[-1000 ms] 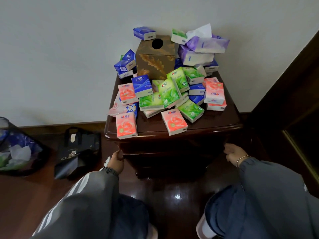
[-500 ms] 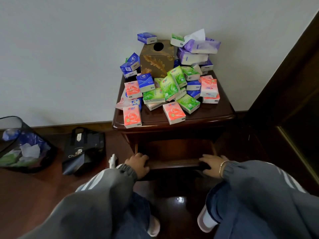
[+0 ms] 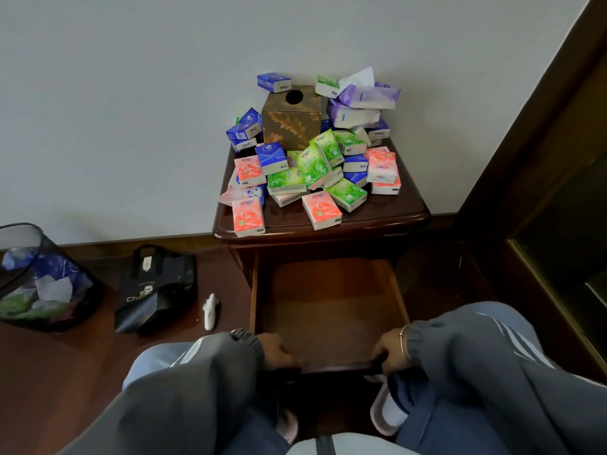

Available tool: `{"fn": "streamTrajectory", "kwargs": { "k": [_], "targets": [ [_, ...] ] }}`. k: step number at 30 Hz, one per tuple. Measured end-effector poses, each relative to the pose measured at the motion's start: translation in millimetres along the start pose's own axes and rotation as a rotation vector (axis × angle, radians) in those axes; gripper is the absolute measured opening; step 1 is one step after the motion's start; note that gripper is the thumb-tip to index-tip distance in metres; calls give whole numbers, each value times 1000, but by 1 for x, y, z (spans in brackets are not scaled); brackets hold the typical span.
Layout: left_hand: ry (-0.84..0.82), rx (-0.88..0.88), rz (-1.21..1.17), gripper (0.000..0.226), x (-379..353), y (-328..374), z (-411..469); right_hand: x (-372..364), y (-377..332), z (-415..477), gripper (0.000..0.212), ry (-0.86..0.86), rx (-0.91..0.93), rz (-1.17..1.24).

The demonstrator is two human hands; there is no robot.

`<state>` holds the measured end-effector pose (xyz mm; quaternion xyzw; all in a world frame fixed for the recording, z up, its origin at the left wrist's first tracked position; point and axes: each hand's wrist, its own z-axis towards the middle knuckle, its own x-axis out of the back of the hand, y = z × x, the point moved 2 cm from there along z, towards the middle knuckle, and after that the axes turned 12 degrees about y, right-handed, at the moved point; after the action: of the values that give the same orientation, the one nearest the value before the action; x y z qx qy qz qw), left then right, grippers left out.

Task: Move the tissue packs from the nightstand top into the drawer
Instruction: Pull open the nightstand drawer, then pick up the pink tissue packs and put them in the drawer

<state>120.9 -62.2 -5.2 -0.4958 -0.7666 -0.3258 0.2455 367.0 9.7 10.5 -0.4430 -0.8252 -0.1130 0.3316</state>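
Several tissue packs [image 3: 315, 172] in pink, green, blue and purple lie heaped on the dark wooden nightstand [image 3: 404, 211], around a brown-and-gold tissue box [image 3: 290, 121]. Below the top, the drawer [image 3: 331, 307] stands pulled far out, with a bare wooden bottom. My left hand [image 3: 274, 351] grips the drawer's front edge at its left end. My right hand [image 3: 389, 351], with a thin bracelet at the wrist, grips the same edge at its right end. Both sleeves are grey with white stripes.
A mesh wastebasket [image 3: 39, 280] with crumpled wrappers stands on the floor at the left. A black bag [image 3: 154, 287] and a small white object [image 3: 210, 310] lie between it and the nightstand. Dark wooden furniture [image 3: 542, 192] rises close on the right. My knees flank the drawer.
Both hands have pulled the drawer from shut to far out toward me. My view has drawn back from the nightstand. The packs on top have not moved.
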Motion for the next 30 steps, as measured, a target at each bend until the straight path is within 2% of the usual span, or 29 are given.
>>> {"fn": "streamTrajectory", "kwargs": {
  "k": [9,15,17,21,25,27,30],
  "targets": [
    [-97,35,-143,21,-3,0,-4,-2,-2,-3,42,-75,-18,42],
    [-35,-23,-116,36,-2,0,-8,-4,3,4,41,-18,6,87],
    [-8,-52,-120,37,4,1,-8,0,5,6,42,47,9,119],
    [203,-177,-186,37,35,4,-14,33,4,-3,36,382,116,259],
    [437,-321,-358,18,75,13,-35,73,5,-35,21,782,257,478],
    [614,-357,-456,13,99,15,-46,93,10,-51,16,992,296,563],
    [972,-331,-573,10,131,11,-58,116,21,-67,10,1307,278,558]
  ]
}}
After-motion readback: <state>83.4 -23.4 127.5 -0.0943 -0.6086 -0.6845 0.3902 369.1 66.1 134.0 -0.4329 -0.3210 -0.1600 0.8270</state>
